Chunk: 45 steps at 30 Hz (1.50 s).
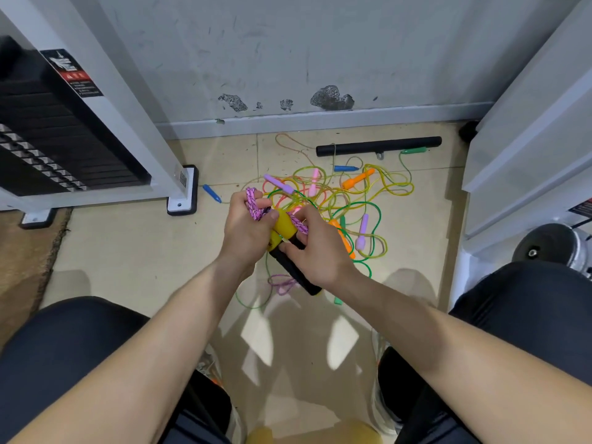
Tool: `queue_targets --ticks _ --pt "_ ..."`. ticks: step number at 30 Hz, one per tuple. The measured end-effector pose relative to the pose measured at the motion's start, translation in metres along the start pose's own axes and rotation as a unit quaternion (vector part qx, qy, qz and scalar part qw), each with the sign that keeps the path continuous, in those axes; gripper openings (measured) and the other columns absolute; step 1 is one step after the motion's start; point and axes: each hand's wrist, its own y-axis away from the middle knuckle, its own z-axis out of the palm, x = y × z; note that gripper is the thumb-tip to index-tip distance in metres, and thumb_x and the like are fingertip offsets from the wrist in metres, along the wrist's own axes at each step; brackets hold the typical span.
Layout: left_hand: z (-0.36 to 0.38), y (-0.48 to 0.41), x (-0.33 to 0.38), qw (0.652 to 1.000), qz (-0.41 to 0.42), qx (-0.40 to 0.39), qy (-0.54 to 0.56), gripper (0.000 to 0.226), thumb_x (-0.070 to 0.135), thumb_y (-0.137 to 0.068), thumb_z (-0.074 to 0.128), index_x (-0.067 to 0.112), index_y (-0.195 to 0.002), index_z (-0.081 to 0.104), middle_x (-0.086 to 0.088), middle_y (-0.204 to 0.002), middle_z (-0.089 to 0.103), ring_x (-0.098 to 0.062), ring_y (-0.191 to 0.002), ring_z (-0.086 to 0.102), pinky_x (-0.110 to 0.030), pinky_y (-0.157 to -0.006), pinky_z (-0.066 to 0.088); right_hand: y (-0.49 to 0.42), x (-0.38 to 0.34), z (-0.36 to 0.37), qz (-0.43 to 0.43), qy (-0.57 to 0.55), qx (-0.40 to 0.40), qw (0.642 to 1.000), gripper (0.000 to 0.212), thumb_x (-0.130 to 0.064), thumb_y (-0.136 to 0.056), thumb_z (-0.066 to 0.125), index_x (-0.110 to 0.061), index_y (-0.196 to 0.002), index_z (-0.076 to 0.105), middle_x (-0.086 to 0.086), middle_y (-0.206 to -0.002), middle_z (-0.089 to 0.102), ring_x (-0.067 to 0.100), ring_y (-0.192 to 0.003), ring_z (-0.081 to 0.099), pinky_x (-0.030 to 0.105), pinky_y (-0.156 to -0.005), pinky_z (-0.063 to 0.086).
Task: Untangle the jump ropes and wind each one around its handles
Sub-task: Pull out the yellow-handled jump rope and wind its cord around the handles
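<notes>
My left hand [245, 227] grips a bunch of folded pink braided rope [254, 205] and presses it against the yellow-and-black handles [285, 227]. My right hand [315, 248] holds the black grips of those handles [296, 272] and pinches a strand of the same pink rope near the yellow caps. A loose pink loop [282, 283] hangs below the hands. On the floor behind lies a tangle of thin ropes [346, 195] in yellow, green and red, with purple [362, 232], orange [357, 179], pink [314, 182], blue [346, 168] and green [415, 151] handles.
A black bar [378, 145] lies by the wall's baseboard. Another blue handle [212, 193] rests near the white foot of a weight-stack machine [181, 193] at left. A white cabinet [525, 155] stands at right, a dumbbell [551, 245] beside it. My knees frame the bottom.
</notes>
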Motion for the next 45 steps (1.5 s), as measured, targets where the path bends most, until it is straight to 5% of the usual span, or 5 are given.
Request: queue_targets --ticks 14,19,31,38,45 --pt "0.011 -0.007 -0.005 0.985 0.112 0.057 -0.114 0.052 0.006 -0.081 0.076 0.021 -0.121 0.046 0.003 -0.115 0.059 -0.013 -0.104 0.060 -0.026 -0.093 0.046 0.002 -0.013 0.006 -0.030 -0.003 0.055 0.998 0.004 -0.019 -0.093 0.052 -0.017 -0.091 0.055 -0.001 -0.070 0.057 0.023 -0.064 0.051 0.041 -0.062 0.044" --pt "0.004 -0.019 0.002 0.980 0.102 0.163 -0.049 0.051 0.003 -0.082 0.069 0.008 -0.126 0.044 -0.003 -0.117 0.057 -0.015 -0.102 0.058 -0.025 -0.099 0.045 0.018 -0.022 0.014 -0.023 0.077 0.049 0.996 0.028 -0.029 -0.104 0.041 -0.023 -0.125 0.057 0.006 -0.090 0.071 0.032 -0.088 0.064 0.043 -0.073 0.050" --pt "-0.002 -0.031 0.014 0.927 -0.205 0.146 0.277 0.054 0.006 -0.085 0.075 0.002 -0.129 0.045 -0.015 -0.130 0.063 -0.027 -0.092 0.067 -0.042 -0.063 0.061 0.023 0.000 0.031 -0.183 0.205 0.082 0.958 0.051 -0.021 -0.093 0.046 -0.023 -0.144 0.054 0.006 -0.094 0.063 0.035 -0.074 0.064 0.038 -0.054 0.050" --pt "-0.008 -0.029 0.013 0.947 -0.189 0.087 0.245 0.129 0.028 -0.035 0.096 -0.003 -0.145 0.035 -0.020 -0.147 0.049 -0.030 -0.113 0.066 -0.032 -0.060 0.056 0.010 0.005 0.028 -0.193 0.269 0.095 0.939 0.049 -0.026 -0.093 0.043 -0.025 -0.141 0.056 0.003 -0.091 0.061 0.032 -0.068 0.063 0.038 -0.047 0.050" --pt "-0.023 -0.029 0.028 0.929 -0.231 0.024 0.288 0.045 0.006 -0.081 0.081 -0.006 -0.119 0.060 -0.018 -0.099 0.074 -0.023 -0.076 0.074 -0.033 -0.064 0.059 0.007 0.011 0.006 -0.123 -0.040 -0.043 0.991 0.029 -0.031 -0.103 0.046 -0.018 -0.109 0.072 -0.010 -0.087 0.066 0.006 -0.079 0.054 0.025 -0.072 0.041"
